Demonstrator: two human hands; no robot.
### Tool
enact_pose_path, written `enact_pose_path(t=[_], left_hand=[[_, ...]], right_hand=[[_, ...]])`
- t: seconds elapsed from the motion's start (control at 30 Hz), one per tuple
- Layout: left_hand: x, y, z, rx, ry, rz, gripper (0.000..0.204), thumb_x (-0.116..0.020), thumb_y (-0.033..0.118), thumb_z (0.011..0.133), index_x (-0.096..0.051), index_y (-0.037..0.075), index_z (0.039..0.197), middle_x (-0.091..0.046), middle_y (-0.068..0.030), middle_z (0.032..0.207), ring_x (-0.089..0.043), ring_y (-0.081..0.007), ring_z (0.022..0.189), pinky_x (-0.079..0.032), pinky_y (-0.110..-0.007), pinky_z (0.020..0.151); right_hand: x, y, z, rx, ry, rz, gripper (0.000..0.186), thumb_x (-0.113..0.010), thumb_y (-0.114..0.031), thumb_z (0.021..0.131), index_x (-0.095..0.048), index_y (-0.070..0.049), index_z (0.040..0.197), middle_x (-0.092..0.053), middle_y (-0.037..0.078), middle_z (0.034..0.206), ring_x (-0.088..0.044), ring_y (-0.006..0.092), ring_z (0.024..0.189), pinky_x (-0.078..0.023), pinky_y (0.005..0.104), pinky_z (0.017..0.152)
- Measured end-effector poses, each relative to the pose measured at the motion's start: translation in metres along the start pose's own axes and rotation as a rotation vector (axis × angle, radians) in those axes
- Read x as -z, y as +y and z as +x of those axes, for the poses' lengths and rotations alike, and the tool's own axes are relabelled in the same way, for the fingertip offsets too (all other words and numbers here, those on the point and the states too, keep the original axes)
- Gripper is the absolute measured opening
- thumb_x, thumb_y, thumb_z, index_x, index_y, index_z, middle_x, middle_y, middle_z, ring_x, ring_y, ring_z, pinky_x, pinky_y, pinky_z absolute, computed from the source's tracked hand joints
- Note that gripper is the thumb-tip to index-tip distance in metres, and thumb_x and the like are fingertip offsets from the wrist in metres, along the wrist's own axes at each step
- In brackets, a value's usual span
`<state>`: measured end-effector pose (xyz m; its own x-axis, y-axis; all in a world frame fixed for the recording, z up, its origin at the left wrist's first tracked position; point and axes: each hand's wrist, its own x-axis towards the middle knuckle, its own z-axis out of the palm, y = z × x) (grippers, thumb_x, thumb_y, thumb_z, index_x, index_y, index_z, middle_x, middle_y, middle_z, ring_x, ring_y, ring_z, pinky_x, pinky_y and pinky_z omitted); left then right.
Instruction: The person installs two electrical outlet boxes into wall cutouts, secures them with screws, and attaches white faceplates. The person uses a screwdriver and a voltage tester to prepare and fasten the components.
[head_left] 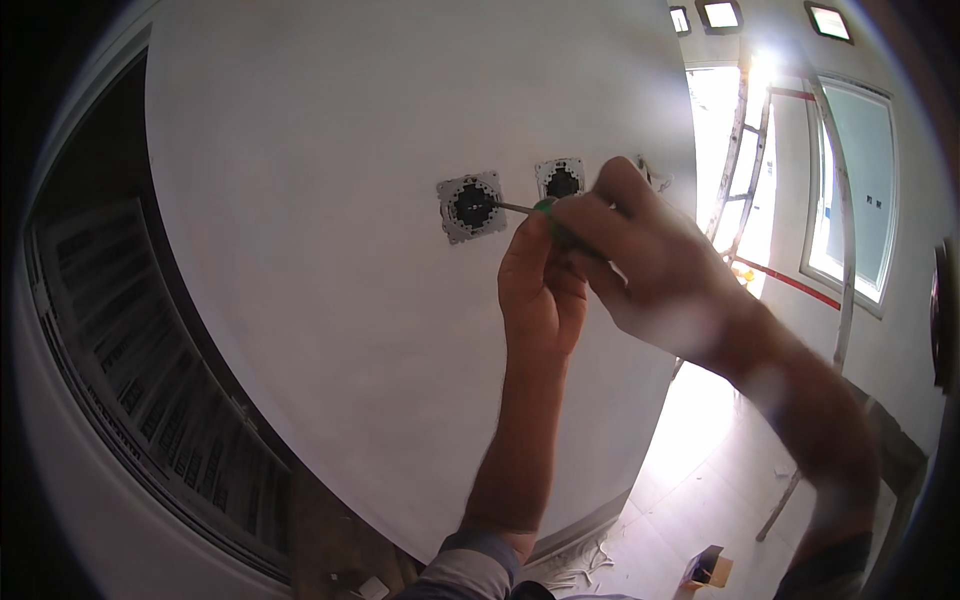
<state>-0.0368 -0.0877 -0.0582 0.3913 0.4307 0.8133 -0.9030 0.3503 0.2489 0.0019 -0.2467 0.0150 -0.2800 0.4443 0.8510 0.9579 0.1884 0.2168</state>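
A screwdriver [517,208] with a green handle is gripped in my right hand [655,255], its fingers wrapped round the handle. My left hand [540,290] is closed at the front of the same handle, partly hidden behind the right hand. The thin shaft points left, and its tip meets the right side of a wall socket insert [472,207]. This insert has a black centre in a square grey metal frame and sits slightly tilted on the white wall [330,220]. To its right is a second similar insert [560,178], its lower part covered by my hands.
Wires [655,178] stick out of the wall behind my right hand. A ladder [745,170] stands at the right by a bright opening and a window [855,190]. On the tiled floor lie an open cardboard box [708,568] and white cable scraps [590,565]. A dark recess [170,380] runs along the left.
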Motion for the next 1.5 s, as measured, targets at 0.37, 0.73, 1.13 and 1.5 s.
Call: enact_pose_path(t=[0.37, 0.73, 1.13, 1.5], left_hand=[[-0.008, 0.024, -0.018, -0.003, 0.066, 0.264, 0.021, -0.068, 0.020, 0.104, -0.059, 0.003, 0.113, -0.071, -0.0064, 0.099, -0.069, -0.0124, 0.080, -0.059, -0.027, 0.069], [0.006, 0.038, -0.013, 0.005, 0.044, 0.277, 0.017, -0.068, 0.016, 0.103, -0.062, 0.003, 0.113, -0.073, -0.0080, 0.099, -0.072, -0.0140, 0.083, -0.061, -0.029, 0.072], [0.017, 0.036, -0.011, 0.003, 0.018, 0.254, 0.023, -0.067, 0.014, 0.103, -0.061, -0.001, 0.120, -0.073, -0.0101, 0.105, -0.073, -0.0162, 0.086, -0.063, -0.030, 0.075], [0.019, 0.033, -0.013, -0.016, 0.014, 0.262, 0.026, -0.067, 0.014, 0.103, -0.060, -0.003, 0.121, -0.073, -0.0112, 0.107, -0.073, -0.0173, 0.090, -0.063, -0.031, 0.077]], right_hand=[[-0.001, -0.015, -0.030, -0.198, 0.053, 0.252, 0.026, -0.067, -0.014, 0.098, -0.057, -0.005, 0.121, -0.055, 0.016, 0.107, -0.069, 0.0380, 0.088, -0.056, 0.0473, 0.076], [-0.029, -0.017, -0.027, -0.219, 0.079, 0.213, 0.036, -0.070, -0.004, 0.094, -0.057, -0.004, 0.128, -0.057, 0.018, 0.115, -0.070, 0.0392, 0.099, -0.060, 0.0451, 0.081], [-0.037, -0.016, -0.031, -0.233, 0.088, 0.202, 0.034, -0.067, -0.009, 0.097, -0.056, -0.005, 0.129, -0.055, 0.017, 0.117, -0.070, 0.0394, 0.096, -0.060, 0.0469, 0.080], [-0.037, -0.014, -0.032, -0.232, 0.081, 0.187, 0.042, -0.073, -0.003, 0.092, -0.057, -0.005, 0.130, -0.058, 0.018, 0.120, -0.070, 0.0377, 0.103, -0.062, 0.0426, 0.082]])
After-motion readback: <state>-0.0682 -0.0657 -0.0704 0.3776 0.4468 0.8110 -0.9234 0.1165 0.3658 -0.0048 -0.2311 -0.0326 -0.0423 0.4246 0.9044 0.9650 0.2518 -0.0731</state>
